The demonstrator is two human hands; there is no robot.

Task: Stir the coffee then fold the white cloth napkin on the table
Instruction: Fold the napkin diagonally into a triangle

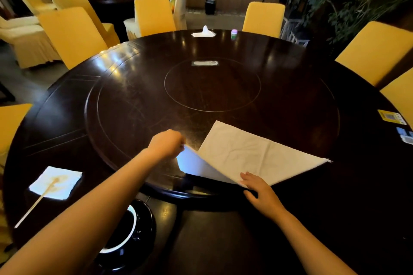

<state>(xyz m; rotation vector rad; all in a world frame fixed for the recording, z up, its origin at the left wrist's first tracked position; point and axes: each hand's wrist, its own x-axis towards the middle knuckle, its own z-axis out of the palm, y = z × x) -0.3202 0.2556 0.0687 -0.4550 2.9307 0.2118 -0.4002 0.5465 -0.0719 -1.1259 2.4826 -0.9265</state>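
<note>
The white cloth napkin (250, 154) lies on the dark round table (212, 82), near its front edge. My left hand (166, 144) pinches the napkin's left corner and holds it lifted off the table, so that flap curls up. My right hand (260, 193) rests flat on the napkin's near edge, fingers spread. A black coffee cup on a black saucer (131, 236) stands near me, partly hidden under my left forearm. A wooden stir stick (35, 203) lies across a stained paper napkin (55, 182) at the left.
Yellow-covered chairs (71, 35) ring the table. A tissue pack (203, 32) and a small green-topped jar (234, 34) sit at the far edge. Cards (392, 117) lie at the right rim. A small clear stand (204, 63) sits near the centre.
</note>
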